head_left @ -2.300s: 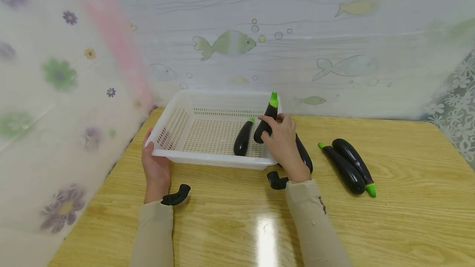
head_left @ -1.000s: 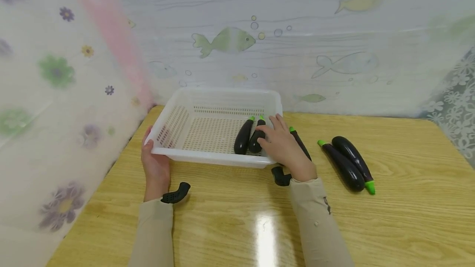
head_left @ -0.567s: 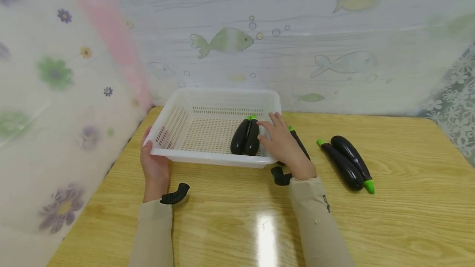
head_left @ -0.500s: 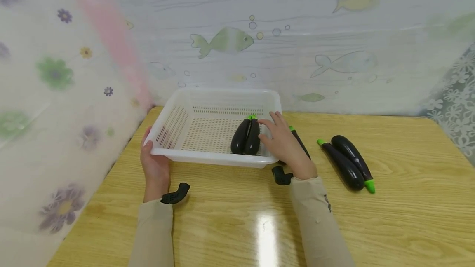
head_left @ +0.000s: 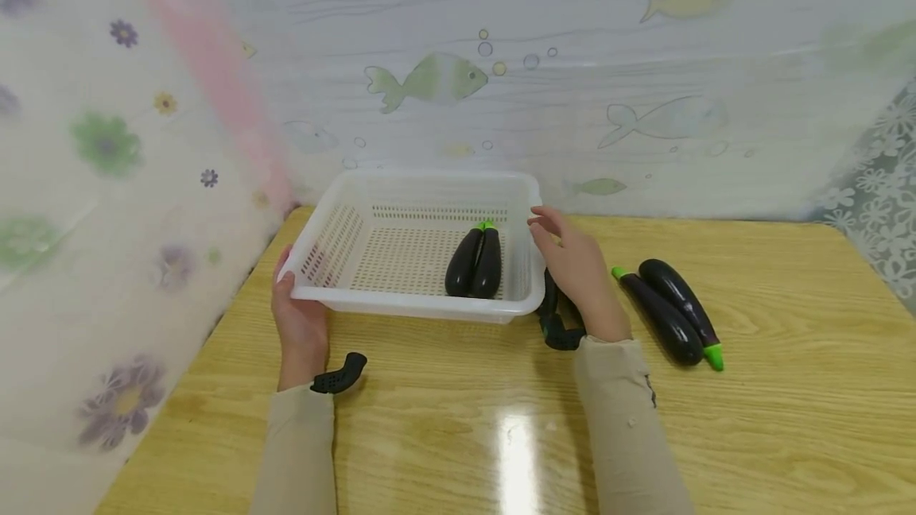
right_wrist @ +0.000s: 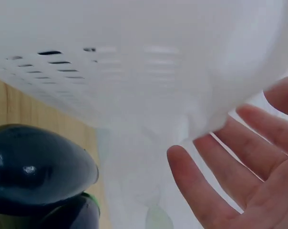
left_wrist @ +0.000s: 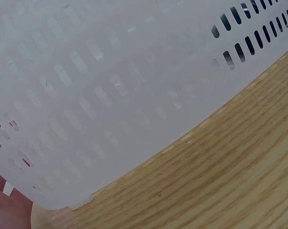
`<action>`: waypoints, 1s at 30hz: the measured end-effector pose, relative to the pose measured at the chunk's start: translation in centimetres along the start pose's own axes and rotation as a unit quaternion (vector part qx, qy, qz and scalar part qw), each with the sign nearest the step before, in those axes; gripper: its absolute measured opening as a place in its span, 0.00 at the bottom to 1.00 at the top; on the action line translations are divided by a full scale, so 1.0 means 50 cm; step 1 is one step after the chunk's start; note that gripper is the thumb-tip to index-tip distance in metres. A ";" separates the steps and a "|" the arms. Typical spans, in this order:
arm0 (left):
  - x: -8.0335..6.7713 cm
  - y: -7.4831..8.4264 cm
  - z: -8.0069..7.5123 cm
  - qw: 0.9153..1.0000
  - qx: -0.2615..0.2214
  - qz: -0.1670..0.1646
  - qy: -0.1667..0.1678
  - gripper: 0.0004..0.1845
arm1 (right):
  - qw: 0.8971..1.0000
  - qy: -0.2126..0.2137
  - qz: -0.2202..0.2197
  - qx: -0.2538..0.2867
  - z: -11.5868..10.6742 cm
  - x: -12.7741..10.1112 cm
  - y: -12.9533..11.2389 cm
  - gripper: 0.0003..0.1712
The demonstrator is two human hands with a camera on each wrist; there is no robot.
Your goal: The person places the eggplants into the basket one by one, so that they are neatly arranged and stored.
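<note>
Landmark: white basket (head_left: 401, 305), on wooden table (head_left: 429, 435). Gripped at its front left corner by left hand (head_left: 300, 326), with thumb over the rim and fingers mostly hidden round the outside. Just off the basket's right rim, right hand (head_left: 581, 272): fingers loosely spread, nothing held; touching the rim or not, cannot tell.

Inside the basket, toward its right end: two eggplants (head_left: 465, 267), side by side, touching, green stems toward the back wall. Just outside the basket's right wall, loose eggplants (right_wrist: 36, 167), two showing in the right wrist view, mostly behind the right hand in the head view. Farther right of the basket, touching pair of eggplants (head_left: 661, 319), laid head to tail.

Likely step: filling the basket, between two placements. Next, probably: reach down outside the basket's right wall, close round the nearest eggplant, lift over the rim, lay beside those inside. Keep left grip steady meanwhile.
</note>
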State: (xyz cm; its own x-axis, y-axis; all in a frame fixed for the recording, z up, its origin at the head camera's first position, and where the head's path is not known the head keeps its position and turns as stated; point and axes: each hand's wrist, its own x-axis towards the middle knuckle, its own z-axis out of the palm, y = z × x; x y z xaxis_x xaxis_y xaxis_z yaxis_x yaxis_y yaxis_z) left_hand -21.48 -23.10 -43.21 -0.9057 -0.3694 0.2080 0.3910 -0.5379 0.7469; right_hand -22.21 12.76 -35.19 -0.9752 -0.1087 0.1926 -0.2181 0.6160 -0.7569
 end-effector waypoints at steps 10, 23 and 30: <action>0.004 0.000 -0.001 1.000 -0.021 0.001 -0.004 0.25 | 0.995 0.076 0.029 0.057 -0.004 0.002 0.023 0.23; 0.003 0.002 -0.001 0.999 -0.049 -0.003 0.001 0.25 | 0.992 0.067 0.069 0.082 0.018 0.013 0.055 0.20; 0.003 -0.003 -0.004 0.999 -0.051 -0.009 0.000 0.26 | 0.995 0.039 0.083 0.024 0.035 0.013 0.075 0.21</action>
State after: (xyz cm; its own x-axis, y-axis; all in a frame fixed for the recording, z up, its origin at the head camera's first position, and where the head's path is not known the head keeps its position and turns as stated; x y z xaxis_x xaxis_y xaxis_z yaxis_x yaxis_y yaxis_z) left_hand -21.65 -23.24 -43.39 -0.9124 -0.3597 0.1951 0.3897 -0.6181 0.6827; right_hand -23.74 13.63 -39.02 -0.9925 0.0541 0.1094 -0.0578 0.5815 -0.8115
